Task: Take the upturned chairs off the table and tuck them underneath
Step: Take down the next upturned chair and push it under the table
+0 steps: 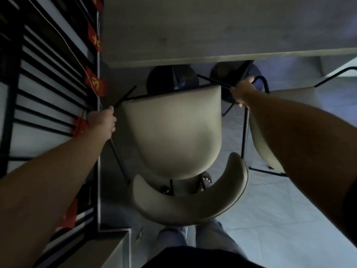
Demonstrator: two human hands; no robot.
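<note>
- A beige padded chair fills the middle of the frame, held off the floor between both arms, its seat facing the camera and its curved backrest at the lower centre.
- The left hand, at centre left, has its fingers wrapped tight around a thin black chair leg that runs down past the seat's left edge.
- The right hand, at upper right of centre, is closed on another black leg beside the seat's right corner; its fingers curl round the metal, though the fingertips are hidden.
- The table spans the top of the frame, pale and grey, its near edge just above the chair's front edge.
- Below that edge two dark round table bases show behind the chair.
- A second beige chair stands on the floor at the right, partly hidden by the right forearm.
- Down the left side runs a dark slatted screen hung with small red flags.
- The floor is pale tile; sandalled toes show through the gap between seat and backrest.
</note>
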